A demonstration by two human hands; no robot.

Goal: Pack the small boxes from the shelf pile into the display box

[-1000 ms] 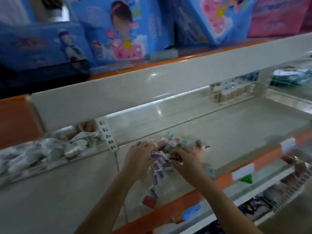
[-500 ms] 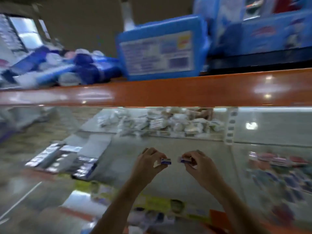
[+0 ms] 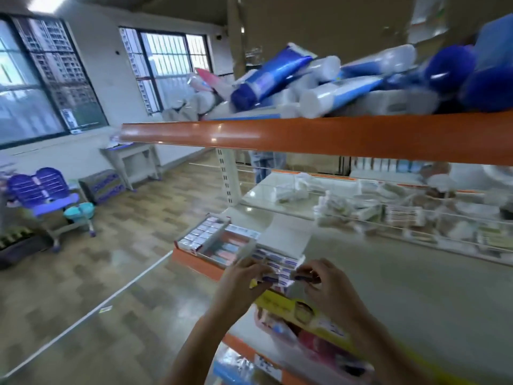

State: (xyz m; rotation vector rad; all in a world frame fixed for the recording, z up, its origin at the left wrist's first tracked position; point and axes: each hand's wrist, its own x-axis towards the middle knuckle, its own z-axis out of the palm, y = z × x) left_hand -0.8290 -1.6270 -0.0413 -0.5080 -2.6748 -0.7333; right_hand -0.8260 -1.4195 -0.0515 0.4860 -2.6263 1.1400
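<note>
- My left hand (image 3: 244, 276) is curled over the near edge of the display box (image 3: 277, 262), pinching a small box (image 3: 268, 279) with a blue end between thumb and fingers.
- My right hand (image 3: 324, 284) is just beside the box's right corner, fingers bent round another small box (image 3: 304, 277), dark blue and too blurred to read.
- The two hands are near each other but apart, both at the front lip of the display box.
- The display box sits on the shelf (image 3: 388, 287) at its left end, lid flap (image 3: 286, 234) tilted up behind it; rows of blue-and-white small boxes already lie inside.
- Just left of it is a second tray (image 3: 224, 248) with pink and blue packs, and further left a third tray (image 3: 200, 234) filled with small silvery boxes.
- Below my hands, on the shelf's front, runs a yellow strip (image 3: 280, 301).
- Behind a wire rail (image 3: 402, 220) at the back of the shelf lie white packets (image 3: 291, 190).
- The shelf above, with an orange edge (image 3: 305, 134), carries a pile of blue and white tubes (image 3: 277, 76).
- To the left, on the floor, stands a purple chair (image 3: 47, 193) near the windows (image 3: 44, 76).
</note>
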